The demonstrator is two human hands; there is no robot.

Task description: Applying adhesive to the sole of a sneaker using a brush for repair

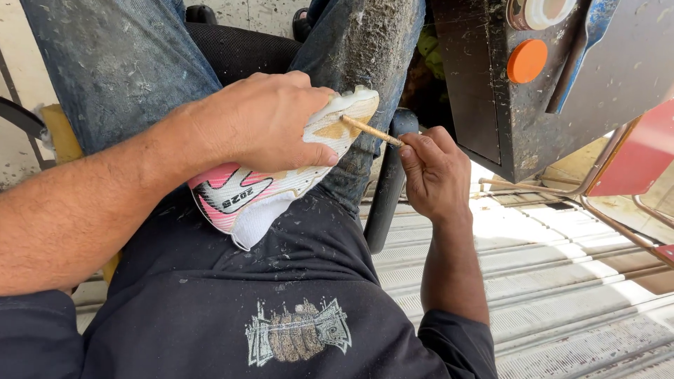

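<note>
Two hands: left hand grips shoe, right hand holds stick.

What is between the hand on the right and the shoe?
A thin tan stick bridges the gap in the head view: the right hand pinches one end, and the other end touches the toe of the pink and white shoe.

- I see the shoe resting on my lap, against dusty jeans.
- My lap sits on a black chair.
- Below, a ribbed metal floor carries scattered shavings.
</note>
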